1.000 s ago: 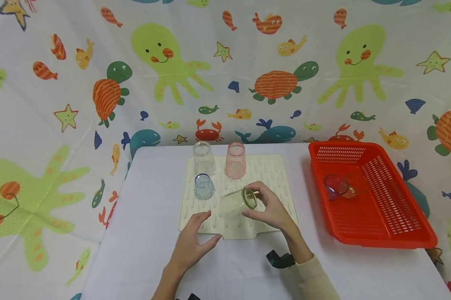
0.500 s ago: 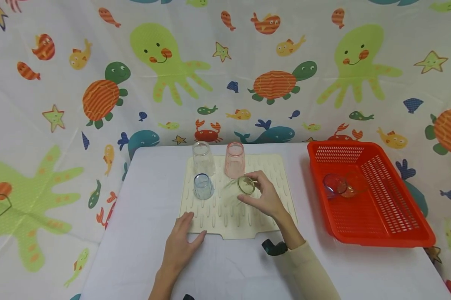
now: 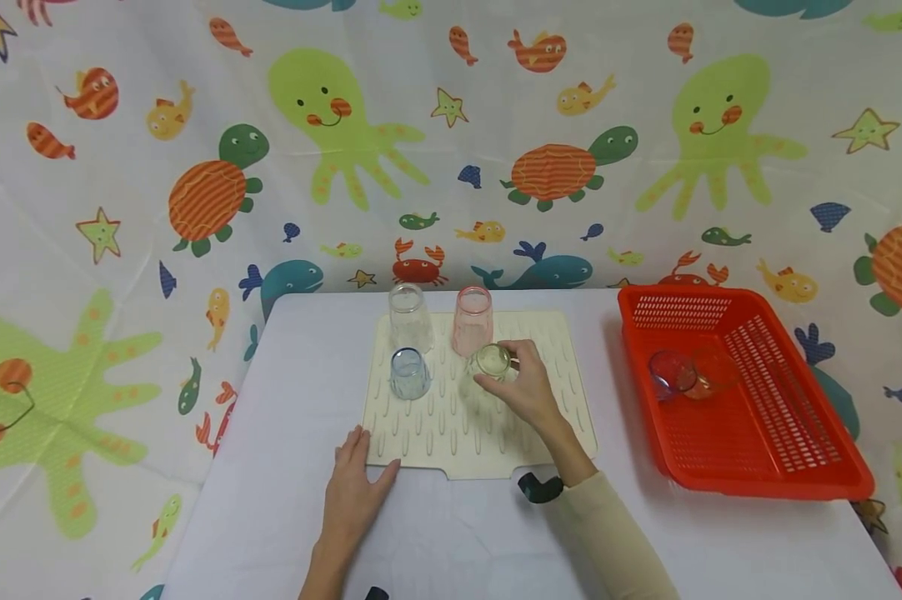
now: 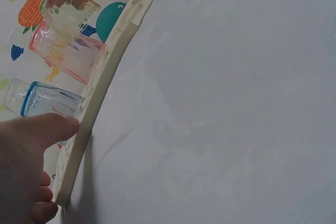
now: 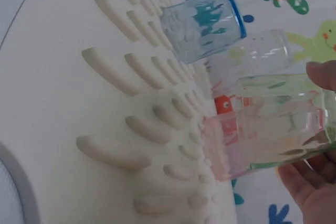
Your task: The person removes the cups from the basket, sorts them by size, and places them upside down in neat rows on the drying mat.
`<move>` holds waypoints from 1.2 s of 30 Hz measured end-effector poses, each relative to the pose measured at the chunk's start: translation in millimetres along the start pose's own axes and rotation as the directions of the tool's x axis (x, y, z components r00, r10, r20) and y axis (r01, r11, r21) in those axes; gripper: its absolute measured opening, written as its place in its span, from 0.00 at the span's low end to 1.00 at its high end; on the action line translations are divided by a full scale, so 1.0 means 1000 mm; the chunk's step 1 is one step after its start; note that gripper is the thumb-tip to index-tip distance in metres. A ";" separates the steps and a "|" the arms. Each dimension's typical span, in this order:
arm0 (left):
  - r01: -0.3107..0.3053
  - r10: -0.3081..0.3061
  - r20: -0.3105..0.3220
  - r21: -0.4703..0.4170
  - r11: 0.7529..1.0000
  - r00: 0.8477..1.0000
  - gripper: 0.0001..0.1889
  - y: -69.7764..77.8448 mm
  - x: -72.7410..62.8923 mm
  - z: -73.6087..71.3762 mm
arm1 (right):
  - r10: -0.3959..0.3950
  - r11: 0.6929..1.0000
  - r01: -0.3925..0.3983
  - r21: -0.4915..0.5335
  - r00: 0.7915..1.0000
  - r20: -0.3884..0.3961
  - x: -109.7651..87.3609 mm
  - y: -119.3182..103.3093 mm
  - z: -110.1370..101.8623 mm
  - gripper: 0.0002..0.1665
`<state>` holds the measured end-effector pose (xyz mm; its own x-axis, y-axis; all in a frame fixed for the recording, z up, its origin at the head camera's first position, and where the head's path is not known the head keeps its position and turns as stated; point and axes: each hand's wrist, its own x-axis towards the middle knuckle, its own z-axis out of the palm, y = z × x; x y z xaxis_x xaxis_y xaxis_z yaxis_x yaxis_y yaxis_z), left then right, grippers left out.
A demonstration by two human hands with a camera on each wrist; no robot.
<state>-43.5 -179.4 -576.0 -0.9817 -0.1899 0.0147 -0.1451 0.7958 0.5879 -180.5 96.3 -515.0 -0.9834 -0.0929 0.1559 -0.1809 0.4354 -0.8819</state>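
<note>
My right hand [image 3: 529,387] grips a pale green glass [image 3: 488,367] by its upper end, thumb on one side and fingers on the other. In the right wrist view the green glass [image 5: 283,121] hangs a little above the cream ridged mat [image 3: 451,446], its lower end towards the mat. Behind it stands a pink glass [image 3: 472,325]. To its left are a small blue glass [image 3: 409,375] and a taller clear glass [image 3: 409,321]. My left hand [image 3: 355,487] rests at the mat's front left corner; in the left wrist view its thumb [image 4: 58,128] touches the mat's edge.
A red plastic basket [image 3: 766,485] stands at the right, holding a purplish glass [image 3: 670,375] and an orange glass [image 3: 715,377]. A white cloth [image 3: 293,400] covers the table. Behind hangs a curtain [image 3: 391,125] printed with sea animals.
The green glass was tilted over the mat; my right hand has turned it more upright and moved it back towards the pink glass. My left hand has drawn left to the mat's corner.
</note>
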 end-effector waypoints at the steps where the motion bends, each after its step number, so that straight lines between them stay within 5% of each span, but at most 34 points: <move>1: 0.005 -0.005 0.006 0.003 1.000 1.000 0.44 0.000 0.000 0.000 | 0.006 1.000 -0.006 0.003 1.000 -0.001 0.001 0.001 0.001 0.39; 18: 0.052 -0.053 0.071 0.016 0.999 0.996 0.48 -0.005 0.000 0.001 | 0.010 0.999 -0.009 -0.051 1.000 0.019 0.009 0.007 0.022 0.41; 36: 0.045 -0.046 0.067 0.021 0.999 0.997 0.48 -0.005 0.000 0.001 | 0.067 0.972 -0.047 -0.229 0.994 0.081 0.010 0.019 0.034 0.45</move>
<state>-42.8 -183.2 -579.9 -0.9800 -0.1877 -0.0663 -0.1915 0.7986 0.5706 -193.0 73.5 -545.4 -0.9890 -0.1353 0.0597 -0.1326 0.6330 -0.7627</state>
